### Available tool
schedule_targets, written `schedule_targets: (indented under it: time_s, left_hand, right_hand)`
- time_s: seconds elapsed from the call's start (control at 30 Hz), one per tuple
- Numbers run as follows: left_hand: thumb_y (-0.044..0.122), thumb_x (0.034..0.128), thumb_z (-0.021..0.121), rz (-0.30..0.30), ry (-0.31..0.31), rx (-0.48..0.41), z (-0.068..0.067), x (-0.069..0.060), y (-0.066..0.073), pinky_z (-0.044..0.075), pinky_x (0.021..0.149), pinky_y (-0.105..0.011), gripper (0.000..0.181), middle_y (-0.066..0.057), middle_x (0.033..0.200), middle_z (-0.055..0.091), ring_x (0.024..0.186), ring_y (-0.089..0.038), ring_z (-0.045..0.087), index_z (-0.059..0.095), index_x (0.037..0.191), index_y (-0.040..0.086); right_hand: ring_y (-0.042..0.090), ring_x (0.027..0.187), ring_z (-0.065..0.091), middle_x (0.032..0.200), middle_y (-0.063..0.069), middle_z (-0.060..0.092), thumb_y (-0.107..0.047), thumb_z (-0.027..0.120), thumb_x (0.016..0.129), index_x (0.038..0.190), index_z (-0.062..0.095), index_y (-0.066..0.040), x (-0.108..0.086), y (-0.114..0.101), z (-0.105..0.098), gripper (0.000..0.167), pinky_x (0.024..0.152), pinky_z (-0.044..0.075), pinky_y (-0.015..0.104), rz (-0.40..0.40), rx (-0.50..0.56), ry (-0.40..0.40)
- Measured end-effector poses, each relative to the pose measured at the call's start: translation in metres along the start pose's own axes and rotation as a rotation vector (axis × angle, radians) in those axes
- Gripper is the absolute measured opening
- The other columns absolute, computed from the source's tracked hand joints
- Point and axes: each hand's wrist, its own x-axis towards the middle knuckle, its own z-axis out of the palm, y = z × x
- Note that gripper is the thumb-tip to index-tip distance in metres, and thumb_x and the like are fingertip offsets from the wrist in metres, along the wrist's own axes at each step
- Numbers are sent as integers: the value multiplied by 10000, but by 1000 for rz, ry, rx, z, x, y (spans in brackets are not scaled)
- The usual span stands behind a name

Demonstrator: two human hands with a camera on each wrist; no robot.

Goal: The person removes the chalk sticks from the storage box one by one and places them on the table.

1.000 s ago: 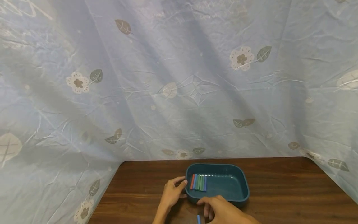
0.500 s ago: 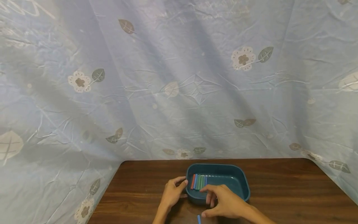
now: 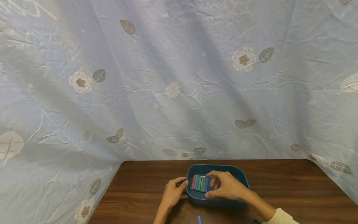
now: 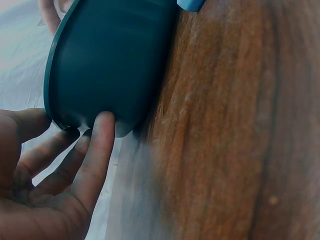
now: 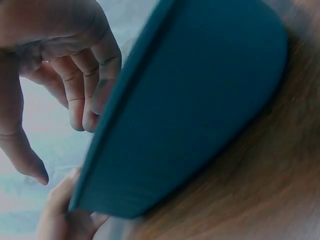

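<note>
A dark teal plastic box [image 3: 215, 202] stands on the table, with a row of slim red, blue and green chalk-like sticks [image 3: 199, 183] at its left end. My left hand [image 3: 172, 191] holds that end, thumb at the rim and fingers against the outer wall; the left wrist view shows a fingertip [image 4: 104, 120] pressed on it. Over the box, right of the sticks, my right hand [image 3: 227, 185] has loosely bent fingers. Its thumb and forefinger are apart, with nothing seen between them. Nearer me, one blue stick [image 3: 199, 219] lies on the table, cut off by the frame's edge.
The brown wood-grain table [image 3: 293, 189] extends to both sides of the box. Behind it hangs a pale blue cloth [image 3: 179, 124] with leaf and flower prints. A small dark object [image 3: 256, 221] shows beside the right sleeve [image 3: 281, 217].
My right hand has moved forward from beside the loose blue stick to over the box, its thumb and forefinger spreading. My left hand keeps its place. The sticks look unmoved.
</note>
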Motion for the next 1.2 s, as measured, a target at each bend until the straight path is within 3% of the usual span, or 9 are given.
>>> schedule_targets:
  time_s: [0.23, 0.57, 0.83, 1.2]
  left_hand:
    - [186, 1059, 688, -4, -4, -2, 0, 0, 0, 724, 712, -408, 416, -298, 1222, 727, 818, -272, 801, 665, 1388, -67]
    - [173, 1057, 685, -1, -5, -13, 0, -2, 2, 724, 711, -410, 407, -305, 1209, 729, 813, -279, 804, 667, 1383, -70]
    - [190, 1054, 694, 6, 0, -8, -2, -1, -4, 724, 715, -433, 417, -288, 1192, 739, 790, -274, 799, 670, 1384, -64]
    - [184, 1062, 684, 20, -10, -15, -2, -3, -8, 724, 721, -412, 409, -302, 1225, 719, 826, -275, 801, 667, 1391, -59]
  right_hand:
    - [76, 792, 656, 990, 72, 724, -387, 883, 900, 1435, 588, 53, 12, 21, -2, 752, 659, 596, 231, 21, -8, 9]
    - [100, 860, 651, 1069, 81, 729, -386, 910, 872, 1423, 607, 33, 24, 42, -3, 756, 700, 594, 226, 45, -69, 34]
    - [208, 986, 685, 1124, 100, 724, -357, 942, 831, 1402, 627, 25, 33, 54, 4, 756, 808, 659, 391, 74, -105, -5]
    - [189, 913, 666, 1009, 56, 729, -341, 977, 777, 1385, 640, 44, 44, 58, 19, 795, 790, 650, 461, 119, -158, 8]
